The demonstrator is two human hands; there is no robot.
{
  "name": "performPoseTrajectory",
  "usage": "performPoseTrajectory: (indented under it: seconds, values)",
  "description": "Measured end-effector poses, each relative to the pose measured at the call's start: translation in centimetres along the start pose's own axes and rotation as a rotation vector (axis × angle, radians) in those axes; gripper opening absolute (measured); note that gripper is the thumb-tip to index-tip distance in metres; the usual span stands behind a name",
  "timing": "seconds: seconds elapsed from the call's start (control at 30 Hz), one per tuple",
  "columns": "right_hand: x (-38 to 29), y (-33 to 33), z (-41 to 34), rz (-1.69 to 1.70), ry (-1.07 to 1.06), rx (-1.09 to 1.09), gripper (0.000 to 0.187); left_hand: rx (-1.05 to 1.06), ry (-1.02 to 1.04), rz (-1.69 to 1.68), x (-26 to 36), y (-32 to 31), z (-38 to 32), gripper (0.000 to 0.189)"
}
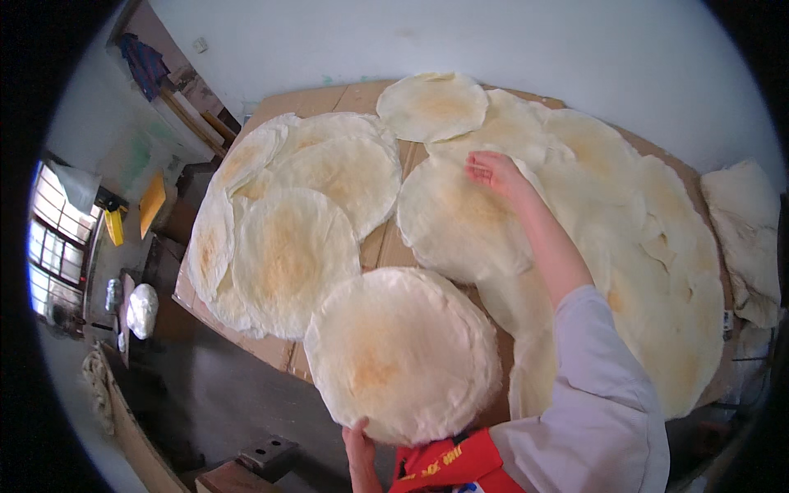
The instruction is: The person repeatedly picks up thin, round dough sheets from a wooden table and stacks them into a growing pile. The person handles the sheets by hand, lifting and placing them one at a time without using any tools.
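Large thin round flatbreads, pale with browned centres, lie spread and overlapping on a cardboard-covered surface [385,240]. Close to my body is a thick stack of flatbreads [400,351], and my left hand [359,440] grips its near left edge, thumb on top and fingers hidden below. My right hand [493,172] is over the far edge of another flatbread [462,215], fingers curled; whether it touches the bread is unclear. Left of the stack lies a flatbread with a browned middle [296,262]. One more round [431,108] lies at the far edge.
A white wall [462,37] stands behind the surface. At the right edge is a pale cloth bundle [743,228]. A barred window [58,246], a yellow object [114,225] and a foil-like wrapped object [143,311] are at the left. Lower left is a wooden board [132,425].
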State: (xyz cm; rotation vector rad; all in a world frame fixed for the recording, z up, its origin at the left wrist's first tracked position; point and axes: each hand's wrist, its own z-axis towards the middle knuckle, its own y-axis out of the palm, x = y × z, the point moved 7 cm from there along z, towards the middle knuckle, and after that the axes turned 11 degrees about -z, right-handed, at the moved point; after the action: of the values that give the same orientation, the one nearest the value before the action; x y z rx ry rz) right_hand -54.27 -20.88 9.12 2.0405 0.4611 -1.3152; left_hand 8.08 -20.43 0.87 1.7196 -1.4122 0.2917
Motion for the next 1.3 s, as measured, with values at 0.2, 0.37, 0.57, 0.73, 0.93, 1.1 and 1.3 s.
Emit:
performPoseTrajectory:
  seconds: [0.2,0.37,0.57,0.73,0.93,1.1,1.3]
  values:
    - [2.5,-1.5,13.7,0.132,-0.007,0.292,0.032,0.214,-0.061,0.057,-0.4,-1.4,-0.6,0.057]
    - [3.5,-0.1,17.4,0.289,0.106,0.25,0.031,0.197,-0.048,0.042,-0.3,-1.1,-0.8,0.055]
    - [-0.5,-1.0,14.9,0.261,-0.099,-0.008,0.03,0.211,-0.103,0.017,-0.6,-1.4,-0.9,0.054]
    - [-1.0,-3.9,7.2,-0.027,-0.017,-0.004,0.041,0.143,-0.111,0.03,-0.8,-2.2,-0.4,0.057]
    - [-1.4,-1.8,-4.9,-0.653,-0.129,0.183,0.047,-0.212,-0.147,-0.015,1.1,-1.0,-1.7,0.059]
    - [4.9,7.3,-18.2,-0.902,0.048,-0.174,0.045,-0.376,-0.023,0.157,3.0,1.5,-2.3,0.058]
    - [12.1,23.8,-36.5,-1.154,-0.403,-0.607,0.072,-0.564,-0.008,0.035,4.4,6.8,-2.6,0.064]
